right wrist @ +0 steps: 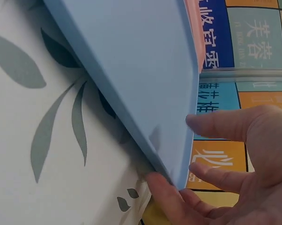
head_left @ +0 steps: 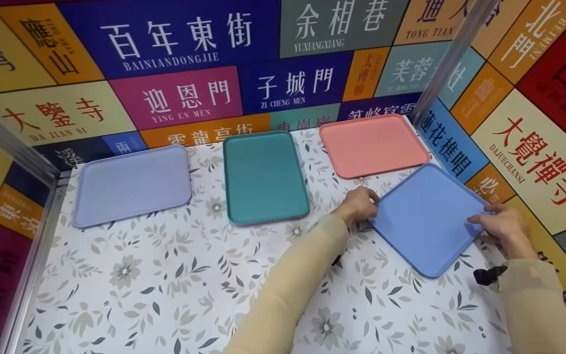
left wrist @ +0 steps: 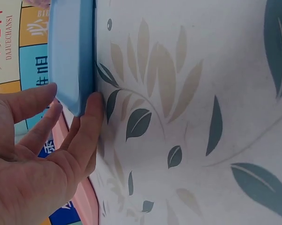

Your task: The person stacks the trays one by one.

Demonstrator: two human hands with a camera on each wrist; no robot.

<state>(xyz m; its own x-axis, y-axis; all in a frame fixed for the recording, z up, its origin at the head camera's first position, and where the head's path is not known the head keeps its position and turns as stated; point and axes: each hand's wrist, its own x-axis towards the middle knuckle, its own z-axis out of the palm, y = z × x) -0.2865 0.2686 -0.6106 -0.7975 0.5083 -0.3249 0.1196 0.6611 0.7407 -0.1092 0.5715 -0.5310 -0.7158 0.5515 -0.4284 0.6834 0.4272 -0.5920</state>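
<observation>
A blue tray (head_left: 430,221) is turned cornerwise at the right side of the table, with a hand at each side corner. My left hand (head_left: 360,204) holds its left corner; in the left wrist view the thumb is at the rim and other fingers (left wrist: 92,117) reach round the outer side. At the opposite corner my right hand (head_left: 504,226) grips the rim, its thumb (right wrist: 211,123) over the edge and a finger low against the outer side in the right wrist view. Shadow lies along the tray's lower edge; whether it is raised I cannot tell.
Behind the blue tray lies a pink tray (head_left: 374,147), close to its far corner. A green tray (head_left: 266,179) lies mid-table, and a lavender tray (head_left: 133,184) at the left. Printed wall panels (head_left: 192,96) border the floral tablecloth (head_left: 165,295).
</observation>
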